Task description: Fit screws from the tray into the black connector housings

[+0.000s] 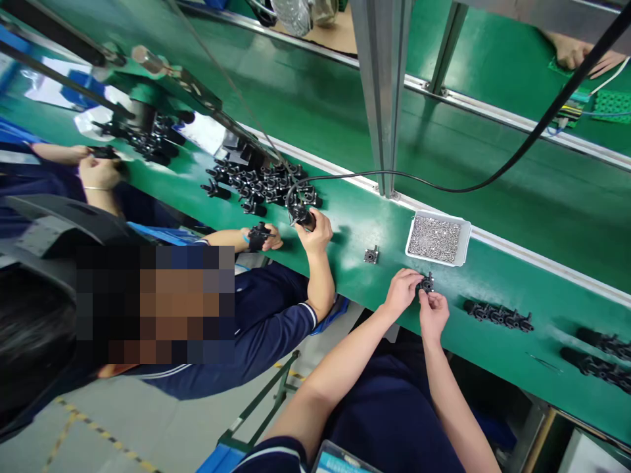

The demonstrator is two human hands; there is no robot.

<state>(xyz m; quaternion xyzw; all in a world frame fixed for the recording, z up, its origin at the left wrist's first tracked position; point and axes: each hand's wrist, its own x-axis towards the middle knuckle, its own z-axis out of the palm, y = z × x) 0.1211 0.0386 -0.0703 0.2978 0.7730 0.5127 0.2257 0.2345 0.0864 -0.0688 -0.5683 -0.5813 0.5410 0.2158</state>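
Note:
Over the green bench, my left hand is closed on a small black plastic fitting with short ports. My right hand pinches its fingertips together at the near edge of that fitting; anything small between them is too hidden to name. Beyond my hands stands a white tray of small metal screws. A similar square black fitting lies alone to the left of my hands. To their right, several black fittings sit in a row.
On the left, a co-worker's hand grips a black cylindrical tool with a cable. Many black assemblies crowd the bench beyond. A metal post rises at the back edge. Tweezers and more black parts lie right.

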